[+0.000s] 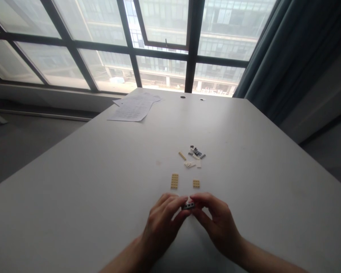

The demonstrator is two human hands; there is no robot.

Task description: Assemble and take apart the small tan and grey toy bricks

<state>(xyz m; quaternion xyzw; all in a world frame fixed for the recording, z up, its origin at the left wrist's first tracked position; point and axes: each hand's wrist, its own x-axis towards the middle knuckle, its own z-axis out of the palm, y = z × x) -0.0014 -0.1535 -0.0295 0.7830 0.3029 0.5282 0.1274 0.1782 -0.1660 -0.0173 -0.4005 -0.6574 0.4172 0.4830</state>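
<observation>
Between my two hands, just above the near part of the white table, is a small dark grey building brick (188, 206). My left hand (166, 218) pinches its left end between thumb and fingers. At its right end, the thumb and forefinger of my right hand (216, 220) close on it too. The fingertips cover parts of the brick. Just beyond the hands lie a tan studded plate (174, 181), longer and upright in view, and a smaller tan plate (196, 184) to its right.
Farther out on the table (102, 189) sits a loose pile of small grey and black pieces (197, 152), with white pieces (189, 164) and a thin tan strip (182, 156) beside it. Printed papers (135, 108) lie at the far left. A dark curtain (272, 57) hangs at right.
</observation>
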